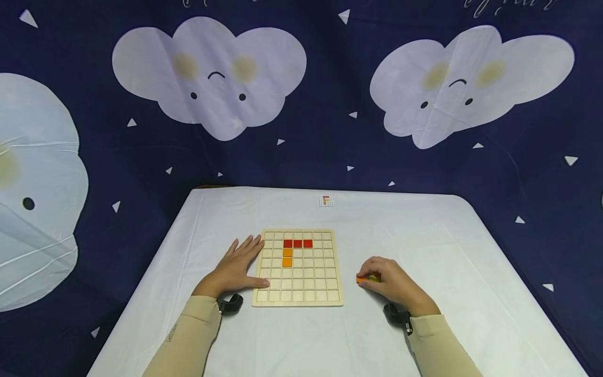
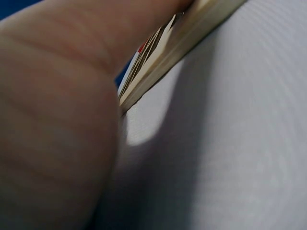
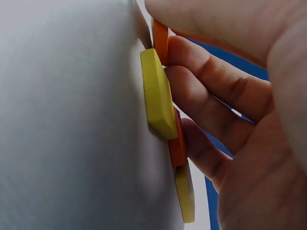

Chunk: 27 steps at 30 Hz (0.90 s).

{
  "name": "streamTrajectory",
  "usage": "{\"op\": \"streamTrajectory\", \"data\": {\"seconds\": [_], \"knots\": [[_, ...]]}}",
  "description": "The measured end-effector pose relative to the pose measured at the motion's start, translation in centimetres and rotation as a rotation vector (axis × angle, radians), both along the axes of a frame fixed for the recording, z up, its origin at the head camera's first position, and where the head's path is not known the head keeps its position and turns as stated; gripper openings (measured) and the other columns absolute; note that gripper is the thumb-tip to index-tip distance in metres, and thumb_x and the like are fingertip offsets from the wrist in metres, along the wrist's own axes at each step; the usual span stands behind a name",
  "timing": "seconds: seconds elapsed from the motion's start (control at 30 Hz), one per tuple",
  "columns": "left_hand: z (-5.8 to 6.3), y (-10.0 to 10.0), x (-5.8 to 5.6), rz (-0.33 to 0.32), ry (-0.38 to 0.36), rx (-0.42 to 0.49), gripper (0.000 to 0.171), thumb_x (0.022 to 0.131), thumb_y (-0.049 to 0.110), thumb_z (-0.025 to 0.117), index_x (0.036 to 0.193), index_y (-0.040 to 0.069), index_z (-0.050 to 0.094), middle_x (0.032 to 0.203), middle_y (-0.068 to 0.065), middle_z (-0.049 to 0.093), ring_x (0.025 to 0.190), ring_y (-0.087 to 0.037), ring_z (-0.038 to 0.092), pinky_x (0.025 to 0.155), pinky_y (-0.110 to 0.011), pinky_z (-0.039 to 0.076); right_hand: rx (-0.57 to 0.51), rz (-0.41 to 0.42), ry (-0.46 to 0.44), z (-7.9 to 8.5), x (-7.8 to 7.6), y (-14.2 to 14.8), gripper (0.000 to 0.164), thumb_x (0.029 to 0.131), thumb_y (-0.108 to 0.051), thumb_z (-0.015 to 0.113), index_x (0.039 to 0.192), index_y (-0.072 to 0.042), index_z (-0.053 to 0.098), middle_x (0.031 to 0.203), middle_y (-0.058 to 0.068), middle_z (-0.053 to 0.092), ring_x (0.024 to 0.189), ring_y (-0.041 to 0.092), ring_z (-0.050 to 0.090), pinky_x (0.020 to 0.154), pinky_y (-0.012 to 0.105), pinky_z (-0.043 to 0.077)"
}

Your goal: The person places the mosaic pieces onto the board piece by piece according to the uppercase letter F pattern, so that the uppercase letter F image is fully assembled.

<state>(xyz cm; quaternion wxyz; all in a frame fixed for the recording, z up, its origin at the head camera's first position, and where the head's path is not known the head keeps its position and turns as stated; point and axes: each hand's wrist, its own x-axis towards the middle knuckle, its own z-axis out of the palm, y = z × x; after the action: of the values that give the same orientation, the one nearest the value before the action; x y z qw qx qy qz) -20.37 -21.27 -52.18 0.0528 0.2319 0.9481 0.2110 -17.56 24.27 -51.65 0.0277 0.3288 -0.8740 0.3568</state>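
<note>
A square wooden grid board (image 1: pixel 317 298) lies on the white table. Three red tiles (image 1: pixel 298 244) form a row in its upper part, and two orange tiles (image 1: pixel 287 257) run down below the leftmost red one. My left hand (image 1: pixel 235 267) rests at the board's left side with fingers spread, its thumb over the rim. To the right of the board, my right hand (image 1: pixel 388 280) pinches an orange tile (image 3: pixel 160 42) between thumb and fingers. Close under that hand are a yellow tile (image 3: pixel 157 93), another orange tile (image 3: pixel 178 139) and a second yellow tile (image 3: pixel 184 191).
A small card (image 1: pixel 326 200) with a coloured grid pattern lies near the table's far edge. Behind the white-covered table (image 1: pixel 400 225) hangs a dark blue cloth (image 1: pixel 330 146) printed with clouds and triangles.
</note>
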Motion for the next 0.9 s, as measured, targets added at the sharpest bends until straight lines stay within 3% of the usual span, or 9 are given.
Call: {"op": "streamTrajectory", "data": {"seconds": [0.23, 0.53, 0.9], "knots": [[-0.1, 0.0, 0.0, -0.002, 0.003, -0.003, 0.125, 0.074, 0.077, 0.079, 0.164, 0.002, 0.034, 0.173, -0.012, 0.021, 0.159, -0.033, 0.012, 0.126, -0.055, -0.001, -0.05, -0.026, 0.038, 0.0, -0.1, -0.3, 0.017, 0.086, -0.006, 0.089, 0.09, -0.02, 0.08, 0.1, -0.008, 0.071, 0.085, 0.012, 0.065, 0.067, 0.029, 0.055], [-0.1, -0.1, 0.0, 0.0, 0.004, -0.002, 0.125, 0.074, 0.077, 0.079, 0.164, 0.003, 0.034, 0.173, -0.012, 0.021, 0.159, -0.033, 0.012, 0.126, -0.055, -0.001, -0.037, -0.022, 0.054, 0.4, -0.7, -1.5, 0.013, 0.086, -0.006, 0.089, 0.087, -0.016, 0.08, 0.099, -0.007, 0.071, 0.082, 0.014, 0.064, 0.064, 0.027, 0.053], [-0.1, 0.0, 0.0, 0.002, 0.004, -0.009, 0.126, 0.073, 0.079, 0.078, 0.164, 0.003, 0.034, 0.173, -0.012, 0.021, 0.159, -0.032, 0.012, 0.126, -0.055, 0.0, -0.033, -0.041, 0.031, 1.3, -1.2, -3.8, 0.013, 0.085, -0.007, 0.089, 0.087, -0.017, 0.08, 0.1, -0.007, 0.071, 0.098, 0.013, 0.067, 0.09, 0.04, 0.058]]}}
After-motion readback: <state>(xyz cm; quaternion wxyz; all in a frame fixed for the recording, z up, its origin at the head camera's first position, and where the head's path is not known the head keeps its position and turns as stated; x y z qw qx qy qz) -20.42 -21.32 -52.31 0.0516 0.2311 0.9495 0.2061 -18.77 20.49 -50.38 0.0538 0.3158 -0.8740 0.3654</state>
